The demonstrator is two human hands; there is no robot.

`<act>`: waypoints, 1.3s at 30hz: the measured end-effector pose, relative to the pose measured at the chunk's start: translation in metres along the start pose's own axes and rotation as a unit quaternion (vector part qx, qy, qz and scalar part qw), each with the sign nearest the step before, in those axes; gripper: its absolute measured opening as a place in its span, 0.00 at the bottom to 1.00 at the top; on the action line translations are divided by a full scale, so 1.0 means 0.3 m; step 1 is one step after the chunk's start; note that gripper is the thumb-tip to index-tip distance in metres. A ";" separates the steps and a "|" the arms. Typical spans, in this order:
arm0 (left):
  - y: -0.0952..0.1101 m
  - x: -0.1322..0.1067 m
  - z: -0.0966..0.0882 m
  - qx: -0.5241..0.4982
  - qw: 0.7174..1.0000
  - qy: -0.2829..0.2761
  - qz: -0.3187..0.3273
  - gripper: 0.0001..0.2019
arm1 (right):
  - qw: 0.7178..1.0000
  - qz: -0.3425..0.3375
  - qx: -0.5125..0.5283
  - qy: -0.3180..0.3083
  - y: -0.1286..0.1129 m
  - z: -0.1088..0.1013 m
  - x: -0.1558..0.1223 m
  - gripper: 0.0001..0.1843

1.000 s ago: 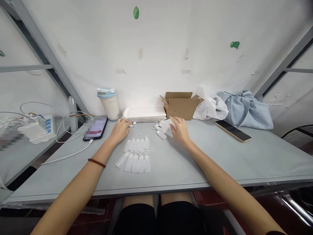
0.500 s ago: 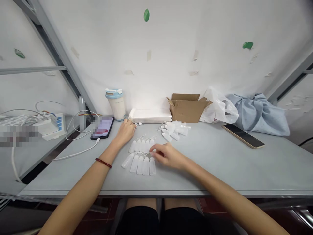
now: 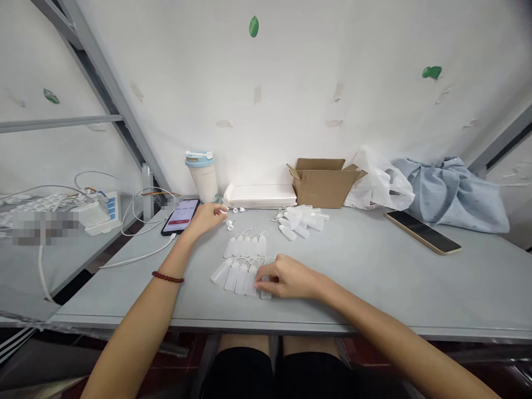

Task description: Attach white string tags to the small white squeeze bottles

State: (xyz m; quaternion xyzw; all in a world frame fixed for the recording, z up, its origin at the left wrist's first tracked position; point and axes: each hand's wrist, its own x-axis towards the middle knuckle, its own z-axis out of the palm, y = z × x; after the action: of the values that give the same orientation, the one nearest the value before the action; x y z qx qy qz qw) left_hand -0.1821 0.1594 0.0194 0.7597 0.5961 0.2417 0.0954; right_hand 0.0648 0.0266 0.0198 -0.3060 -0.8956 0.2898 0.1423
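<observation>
Two rows of small translucent white squeeze bottles (image 3: 243,277) with thin cord-like tethers lie on the grey table. Over the right end of the front row, my right hand (image 3: 286,277) has its thumb and index finger bent around a bottle, part of which is hidden under the hand. Behind the rows and to their left, my left hand (image 3: 203,219) has its fingertips pressed together; a small whitish bit shows there, too small to make out. Several tiny white caps (image 3: 230,225) lie just beside those fingertips. A loose pile of similar bottles (image 3: 301,220) lies further back.
At the back stand a lidded cup (image 3: 202,180), a white stack (image 3: 260,197), an open cardboard box (image 3: 322,188), a plastic bag (image 3: 378,185) and a blue cloth bundle (image 3: 451,194). Phones lie left (image 3: 180,216) and right (image 3: 424,233), with a white cable (image 3: 137,259) near the left one.
My left hand has drawn back leftward from the caps, which uncovers more of them. My right hand has come nearer the table's front edge, onto the front row's right-end bottle.
</observation>
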 end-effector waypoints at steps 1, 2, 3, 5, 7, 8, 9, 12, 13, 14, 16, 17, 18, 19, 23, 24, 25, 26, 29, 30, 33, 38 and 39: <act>0.002 -0.004 0.002 -0.005 1.000 -0.019 0.001 0.18 | 1.000 0.003 0.011 -0.007 0.000 -0.003 0.000 0.08; 0.007 -0.008 0.007 -0.006 0.999 -0.035 0.003 0.18 | 1.000 0.008 0.025 -0.016 0.001 -0.007 -0.001 0.08; 0.014 -0.012 0.016 -0.001 0.999 -0.047 0.007 0.18 | 0.999 0.017 0.041 -0.025 0.002 -0.012 -0.003 0.09; 0.030 -0.016 0.037 0.015 0.998 -0.058 0.016 0.15 | 0.996 0.038 0.072 -0.037 0.007 -0.022 -0.008 0.10; 0.041 -0.017 0.055 0.027 0.997 -0.065 0.027 0.14 | 0.992 0.065 0.099 -0.046 0.015 -0.032 -0.016 0.11; 0.044 -0.017 0.062 0.031 0.997 -0.069 0.034 0.14 | 0.989 0.080 0.113 -0.053 0.021 -0.037 -0.020 0.11; 0.045 -0.016 0.066 0.034 0.996 -0.072 0.040 0.14 | 0.985 0.095 0.127 -0.062 0.026 -0.042 -0.025 0.11; 0.045 -0.017 0.069 0.041 0.995 -0.072 0.047 0.13 | 0.977 0.120 0.153 -0.083 0.043 -0.062 -0.038 0.10; 0.047 -0.019 0.066 0.037 0.996 -0.065 0.046 0.13 | 0.978 0.118 0.152 -0.081 0.048 -0.071 -0.042 0.09; 0.052 -0.022 0.064 0.026 0.997 -0.058 0.044 0.13 | 0.980 0.114 0.148 -0.074 0.053 -0.080 -0.046 0.08; 0.077 -0.031 0.057 -0.031 0.997 -0.055 0.036 0.16 | 0.985 0.104 0.129 -0.045 0.062 -0.099 -0.052 0.08; 0.097 -0.038 0.053 -0.078 0.995 -0.063 0.032 0.18 | 0.988 0.098 0.113 -0.023 0.068 -0.108 -0.054 0.08; 0.121 -0.046 0.050 -0.136 0.987 -0.077 0.023 0.20 | 0.991 0.092 0.094 0.004 0.073 -0.115 -0.055 0.08; 0.148 -0.056 0.046 -0.202 0.974 -0.096 0.017 0.21 | 0.993 0.084 0.075 0.032 0.078 -0.120 -0.055 0.08; 0.253 -0.100 0.024 -0.402 0.901 -0.161 0.005 0.19 | 0.990 0.062 0.030 0.121 0.096 -0.120 -0.046 0.07; 0.270 -0.110 0.017 -0.431 0.884 -0.180 0.014 0.18 | 0.988 0.060 0.030 0.137 0.098 -0.117 -0.042 0.07; 0.282 -0.119 0.011 -0.449 0.872 -0.195 0.022 0.18 | 0.986 0.058 0.032 0.152 0.100 -0.113 -0.039 0.07; 0.289 -0.126 0.006 -0.458 0.864 -0.209 0.027 0.17 | 0.984 0.056 0.037 0.168 0.100 -0.109 -0.035 0.07; 0.294 -0.136 0.005 -0.458 0.860 -0.225 0.021 0.17 | 0.976 0.052 0.060 0.201 0.098 -0.098 -0.027 0.07; 0.294 -0.136 0.009 -0.460 0.859 -0.224 0.018 0.17 | 0.975 0.053 0.069 0.206 0.097 -0.095 -0.025 0.07; 0.303 -0.137 0.028 -0.485 0.852 -0.196 0.019 0.17 | 0.973 0.054 0.103 0.202 0.095 -0.087 -0.019 0.07; 0.327 -0.145 0.043 -0.486 0.853 -0.181 0.051 0.14 | 0.965 0.064 0.181 0.181 0.093 -0.081 -0.015 0.06; 0.329 -0.146 0.043 -0.479 0.857 -0.181 0.060 0.14 | 0.961 0.067 0.199 0.179 0.091 -0.082 -0.014 0.06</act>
State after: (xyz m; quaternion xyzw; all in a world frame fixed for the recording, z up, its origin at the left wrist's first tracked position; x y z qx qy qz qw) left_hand -0.0987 0.0929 0.0399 0.6846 0.3318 0.3613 0.5392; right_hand 0.0915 0.0522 0.0223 -0.3781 -0.7571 0.4115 0.3386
